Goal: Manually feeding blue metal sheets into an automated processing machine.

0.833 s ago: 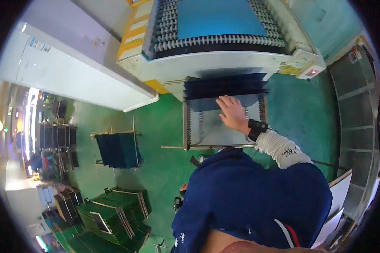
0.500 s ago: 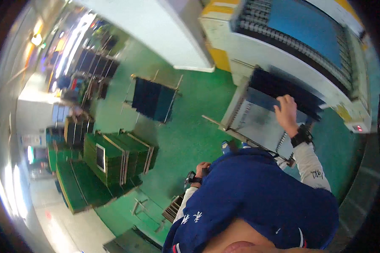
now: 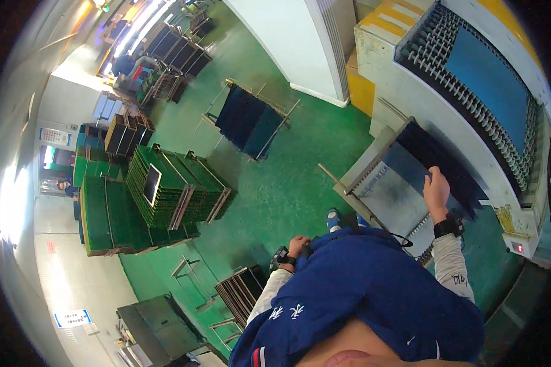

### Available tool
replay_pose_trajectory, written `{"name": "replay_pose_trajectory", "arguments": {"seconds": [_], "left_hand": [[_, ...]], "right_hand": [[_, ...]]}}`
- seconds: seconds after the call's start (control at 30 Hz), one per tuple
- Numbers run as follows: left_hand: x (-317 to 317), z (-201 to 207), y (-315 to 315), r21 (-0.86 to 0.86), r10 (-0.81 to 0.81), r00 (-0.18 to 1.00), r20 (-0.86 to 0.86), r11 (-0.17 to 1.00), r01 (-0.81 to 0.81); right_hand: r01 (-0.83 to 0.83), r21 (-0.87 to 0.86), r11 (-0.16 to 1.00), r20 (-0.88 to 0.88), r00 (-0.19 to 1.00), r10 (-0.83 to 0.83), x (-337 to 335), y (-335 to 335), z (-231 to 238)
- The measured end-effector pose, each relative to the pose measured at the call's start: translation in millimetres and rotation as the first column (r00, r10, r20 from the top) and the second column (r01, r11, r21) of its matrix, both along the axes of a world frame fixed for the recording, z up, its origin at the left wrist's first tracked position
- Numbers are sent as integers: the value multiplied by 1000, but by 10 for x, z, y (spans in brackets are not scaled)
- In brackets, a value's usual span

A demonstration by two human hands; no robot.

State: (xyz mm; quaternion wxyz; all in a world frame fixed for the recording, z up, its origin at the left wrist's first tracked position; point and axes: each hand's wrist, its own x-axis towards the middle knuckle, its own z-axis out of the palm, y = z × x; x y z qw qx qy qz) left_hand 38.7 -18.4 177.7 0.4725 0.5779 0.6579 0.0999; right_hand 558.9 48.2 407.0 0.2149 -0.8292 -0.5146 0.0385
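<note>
My right hand (image 3: 436, 192) is over a slotted rack (image 3: 373, 144) in front of me, its fingers loosely bent and no object visible in them. Dark thin panels (image 3: 431, 153) stand close together at the rack's far side, just beyond the fingertips; whether they touch is unclear. A bare grey plate (image 3: 389, 196) and toothed strips show on the rack's near part. At my left side, by the waist, my left hand (image 3: 297, 246) is closed by a small dark thing that I cannot make out. Both wrists carry black devices.
A roller conveyor machine (image 3: 471, 92) with a blue sheet (image 3: 487, 85) stands at right. Another rack of dark panels (image 3: 251, 119) stands on the green floor ahead. Stacked green panels (image 3: 165, 183) fill the left; a dark cabinet (image 3: 159, 327) and an upright slotted rack (image 3: 242, 290) are lower left.
My view has shifted, so the surroundings sit differently. My right hand's fingers, spread over the rack before, are now closer together beside the dark panels. My left hand stays at the waist.
</note>
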Motion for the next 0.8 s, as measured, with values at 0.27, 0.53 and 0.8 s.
{"name": "replay_pose_trajectory", "arguments": {"seconds": [0.27, 0.53, 0.8], "left_hand": [[-72, 103, -82, 228, -341, 934, -102, 906, 356], [-120, -32, 85, -218, 6, 999, 41, 976, 3], [-169, -320, 353, 135, -528, 841, -118, 831, 540]], "right_hand": [[-25, -158, 987, 57, 998, 34, 157, 18, -73], [-19, -31, 999, 118, 993, 22, 216, -81, 1034], [251, 267, 930, -41, 968, -249, 729, -650, 2213]]}}
